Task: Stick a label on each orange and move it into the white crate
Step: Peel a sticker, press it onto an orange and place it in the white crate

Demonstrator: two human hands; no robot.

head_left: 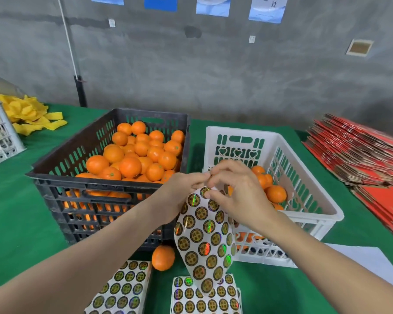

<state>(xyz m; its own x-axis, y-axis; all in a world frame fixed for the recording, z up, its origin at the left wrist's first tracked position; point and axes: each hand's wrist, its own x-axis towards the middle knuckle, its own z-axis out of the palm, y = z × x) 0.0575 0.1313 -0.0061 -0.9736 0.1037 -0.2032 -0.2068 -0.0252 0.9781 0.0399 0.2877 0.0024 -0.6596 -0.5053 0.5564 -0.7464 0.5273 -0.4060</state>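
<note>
A black crate (55, 177) on the left is piled with oranges (129, 166). To its right stands the white crate (313, 196), holding several oranges (276, 193). In front of both crates, my left hand (182, 189) pinches the top of a curled label sheet (204, 241) of round gold stickers. My right hand (236, 191) pinches at a sticker at the same top edge of the sheet. One loose orange (163, 257) lies on the green cloth against the black crate's front.
Two flat label sheets (123, 288) (204, 298) lie at the near edge. Yellow foam nets (30, 114) and a small white basket (0, 137) sit far left. Red folded cartons (359, 155) are stacked at right. White paper (368, 259) lies near right.
</note>
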